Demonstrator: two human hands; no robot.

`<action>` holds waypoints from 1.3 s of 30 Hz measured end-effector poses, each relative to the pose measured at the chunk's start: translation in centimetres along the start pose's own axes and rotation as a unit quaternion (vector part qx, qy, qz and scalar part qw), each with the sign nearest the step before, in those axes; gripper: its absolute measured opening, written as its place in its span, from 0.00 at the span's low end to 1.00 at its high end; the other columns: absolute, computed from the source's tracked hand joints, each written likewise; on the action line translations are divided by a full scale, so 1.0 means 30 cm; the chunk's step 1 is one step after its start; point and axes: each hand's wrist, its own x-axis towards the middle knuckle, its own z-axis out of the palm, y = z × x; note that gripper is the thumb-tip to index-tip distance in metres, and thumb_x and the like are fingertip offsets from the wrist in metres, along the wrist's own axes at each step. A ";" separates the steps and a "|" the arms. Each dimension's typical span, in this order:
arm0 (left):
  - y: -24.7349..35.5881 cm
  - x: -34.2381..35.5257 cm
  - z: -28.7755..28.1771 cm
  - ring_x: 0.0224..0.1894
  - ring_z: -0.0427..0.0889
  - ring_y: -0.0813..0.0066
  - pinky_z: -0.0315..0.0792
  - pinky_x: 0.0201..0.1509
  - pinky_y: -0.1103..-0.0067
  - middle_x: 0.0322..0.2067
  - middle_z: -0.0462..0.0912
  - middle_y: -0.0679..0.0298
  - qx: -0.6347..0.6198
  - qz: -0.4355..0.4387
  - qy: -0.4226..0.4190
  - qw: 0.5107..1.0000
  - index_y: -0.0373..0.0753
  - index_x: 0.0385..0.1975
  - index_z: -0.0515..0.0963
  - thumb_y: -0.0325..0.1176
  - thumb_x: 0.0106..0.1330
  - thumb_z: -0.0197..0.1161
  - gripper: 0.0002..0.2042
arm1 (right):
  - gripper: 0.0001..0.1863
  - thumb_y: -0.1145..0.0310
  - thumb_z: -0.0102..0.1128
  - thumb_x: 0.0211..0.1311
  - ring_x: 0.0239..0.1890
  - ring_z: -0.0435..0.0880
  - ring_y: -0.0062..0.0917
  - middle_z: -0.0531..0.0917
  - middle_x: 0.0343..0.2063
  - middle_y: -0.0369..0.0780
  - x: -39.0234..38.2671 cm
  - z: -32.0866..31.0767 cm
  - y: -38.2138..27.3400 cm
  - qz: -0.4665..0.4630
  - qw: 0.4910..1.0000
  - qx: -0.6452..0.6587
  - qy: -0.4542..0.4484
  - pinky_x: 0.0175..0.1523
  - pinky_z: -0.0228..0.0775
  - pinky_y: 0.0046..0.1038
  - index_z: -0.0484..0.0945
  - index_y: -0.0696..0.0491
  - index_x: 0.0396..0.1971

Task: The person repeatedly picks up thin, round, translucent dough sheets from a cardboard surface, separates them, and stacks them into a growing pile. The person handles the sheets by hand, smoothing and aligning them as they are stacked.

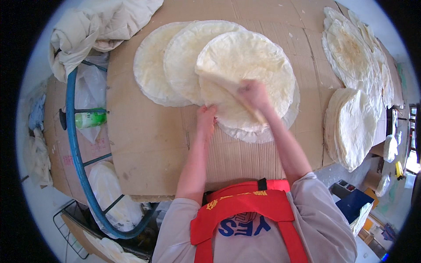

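Note:
Large thin round flatbreads lie overlapping on a cardboard-covered table. My right hand (252,93), somewhat blurred, is closed on the lifted edge of the top flatbread (258,57). That edge runs as a smeared pale strip from upper left to lower right beneath the hand. At the near left rim of the same pile, my left hand (207,117) is closed, its fingertips pinching the flatbread edge there. To the left, a middle flatbread (180,57) and a far-left flatbread (149,65) lie fanned out. Another flatbread layer (252,136) shows below the top one.
Cardboard (149,144) covers the table. Stacked flatbreads (351,127) overhang its right side, with more flatbreads (348,48) behind them. A blue metal frame (74,136) curves along the left edge, near a green-labelled bottle (90,119). Cream cloth (96,26) is bunched at far left.

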 end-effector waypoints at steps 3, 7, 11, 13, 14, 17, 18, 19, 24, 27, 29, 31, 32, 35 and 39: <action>0.030 -0.017 0.038 0.30 0.79 0.74 0.75 0.30 0.78 0.31 0.78 0.63 0.006 -0.022 0.032 0.999 0.34 0.35 0.73 0.25 0.54 0.54 0.09 | 0.15 0.67 0.58 0.41 0.29 0.80 0.26 0.81 0.25 0.44 0.171 -0.271 0.135 -0.017 0.998 0.044 0.046 0.36 0.70 0.29 0.79 0.55 0.33; 0.020 -0.004 0.015 0.36 0.79 0.67 0.75 0.38 0.72 0.35 0.78 0.58 0.004 -0.025 0.013 1.000 0.33 0.37 0.72 0.24 0.53 0.54 0.11 | 0.17 0.69 0.59 0.44 0.28 0.78 0.19 0.81 0.25 0.38 0.238 -0.726 -0.004 -0.032 0.995 0.072 0.068 0.35 0.70 0.27 0.77 0.55 0.38; 0.045 -0.027 0.027 0.36 0.79 0.67 0.76 0.38 0.72 0.35 0.78 0.58 -0.012 -0.038 -0.006 0.999 0.32 0.37 0.72 0.24 0.53 0.54 0.11 | 0.20 0.73 0.53 0.47 0.29 0.81 0.26 0.81 0.31 0.43 0.200 -0.821 -0.196 -0.193 0.962 -0.116 0.157 0.37 0.71 0.28 0.74 0.52 0.45; 0.059 -0.036 0.026 0.36 0.79 0.67 0.76 0.39 0.72 0.35 0.78 0.58 0.005 -0.051 -0.016 0.999 0.32 0.37 0.72 0.24 0.54 0.54 0.10 | 0.21 0.75 0.49 0.48 0.31 0.81 0.30 0.81 0.30 0.43 0.143 -0.721 -0.260 -0.197 0.937 -0.246 0.151 0.37 0.71 0.32 0.74 0.48 0.45; 0.060 -0.041 0.013 0.36 0.79 0.68 0.76 0.39 0.72 0.36 0.78 0.58 0.020 -0.057 -0.019 0.998 0.32 0.38 0.71 0.24 0.55 0.53 0.10 | 0.22 0.75 0.47 0.48 0.31 0.80 0.31 0.81 0.29 0.42 0.119 -0.634 -0.262 -0.208 0.923 -0.293 0.136 0.36 0.71 0.33 0.73 0.45 0.47; 0.061 -0.051 0.014 0.36 0.79 0.70 0.76 0.38 0.73 0.36 0.77 0.58 0.028 -0.058 -0.037 0.997 0.33 0.40 0.70 0.25 0.57 0.51 0.11 | 0.27 0.75 0.46 0.50 0.27 0.79 0.29 0.78 0.30 0.39 -0.004 -0.301 -0.183 -0.254 0.905 -0.328 0.098 0.28 0.71 0.29 0.63 0.43 0.53; 0.061 -0.052 0.020 0.36 0.79 0.70 0.76 0.38 0.73 0.36 0.77 0.59 0.025 -0.056 -0.044 0.997 0.34 0.40 0.70 0.25 0.57 0.50 0.11 | 0.29 0.75 0.45 0.49 0.33 0.80 0.30 0.77 0.40 0.38 -0.061 -0.205 -0.201 -0.161 0.905 -0.393 -0.008 0.34 0.73 0.30 0.62 0.42 0.55; 0.067 -0.052 0.029 0.36 0.78 0.71 0.75 0.37 0.75 0.36 0.77 0.59 0.037 -0.055 -0.059 0.996 0.34 0.41 0.69 0.25 0.57 0.50 0.11 | 0.29 0.74 0.47 0.49 0.31 0.80 0.29 0.76 0.41 0.37 -0.103 -0.125 -0.180 -0.148 0.905 -0.393 -0.071 0.31 0.73 0.31 0.61 0.44 0.55; 0.120 -0.078 0.070 0.37 0.77 0.71 0.74 0.39 0.75 0.38 0.75 0.58 0.041 -0.058 -0.071 0.995 0.31 0.43 0.67 0.24 0.58 0.47 0.13 | 0.31 0.70 0.53 0.48 0.40 0.78 0.32 0.74 0.43 0.42 -0.237 0.101 -0.068 -0.184 0.958 -0.217 -0.041 0.36 0.73 0.33 0.59 0.46 0.56; 0.137 -0.085 0.075 0.42 0.76 0.66 0.73 0.45 0.73 0.41 0.73 0.56 -0.010 -0.061 -0.109 0.992 0.29 0.44 0.66 0.21 0.55 0.46 0.15 | 0.32 0.68 0.56 0.46 0.39 0.77 0.36 0.74 0.42 0.44 -0.233 0.097 -0.057 -0.192 0.974 -0.117 0.019 0.37 0.72 0.35 0.58 0.45 0.56; 0.141 -0.085 0.072 0.44 0.74 0.64 0.71 0.49 0.72 0.44 0.71 0.54 -0.042 -0.060 -0.143 0.987 0.28 0.47 0.63 0.19 0.53 0.44 0.18 | 0.32 0.67 0.57 0.46 0.39 0.77 0.37 0.75 0.43 0.45 -0.239 0.089 -0.089 -0.174 0.981 -0.078 0.031 0.40 0.71 0.35 0.60 0.45 0.55; 0.133 -0.080 0.056 0.47 0.72 0.60 0.69 0.53 0.72 0.48 0.67 0.51 -0.065 -0.058 -0.173 0.981 0.27 0.52 0.58 0.18 0.51 0.44 0.23 | 0.30 0.66 0.59 0.44 0.38 0.78 0.37 0.77 0.39 0.47 -0.183 0.041 -0.115 -0.047 0.985 -0.140 -0.087 0.42 0.70 0.34 0.65 0.47 0.53; 0.128 -0.082 0.062 0.48 0.71 0.59 0.68 0.54 0.72 0.50 0.65 0.50 -0.058 -0.054 -0.164 0.983 0.27 0.54 0.54 0.17 0.51 0.43 0.26 | 0.29 0.65 0.61 0.43 0.38 0.78 0.37 0.78 0.37 0.48 -0.138 0.014 -0.110 0.019 0.975 -0.168 -0.144 0.43 0.69 0.33 0.67 0.48 0.51; 0.108 -0.090 0.054 0.51 0.69 0.57 0.65 0.57 0.73 0.54 0.60 0.48 -0.024 -0.040 -0.149 0.988 0.29 0.59 0.43 0.16 0.51 0.43 0.32 | 0.17 0.67 0.60 0.40 0.31 0.80 0.30 0.81 0.27 0.45 0.036 -0.116 0.084 0.020 0.992 0.042 -0.119 0.39 0.70 0.30 0.77 0.57 0.34; 0.079 -0.082 0.046 0.52 0.68 0.58 0.64 0.57 0.74 0.56 0.59 0.49 0.002 -0.026 -0.166 0.986 0.31 0.60 0.40 0.17 0.54 0.45 0.32 | 0.18 0.66 0.65 0.40 0.29 0.76 0.21 0.80 0.26 0.38 0.245 -0.619 0.132 -0.038 0.998 -0.007 0.042 0.36 0.69 0.27 0.77 0.58 0.33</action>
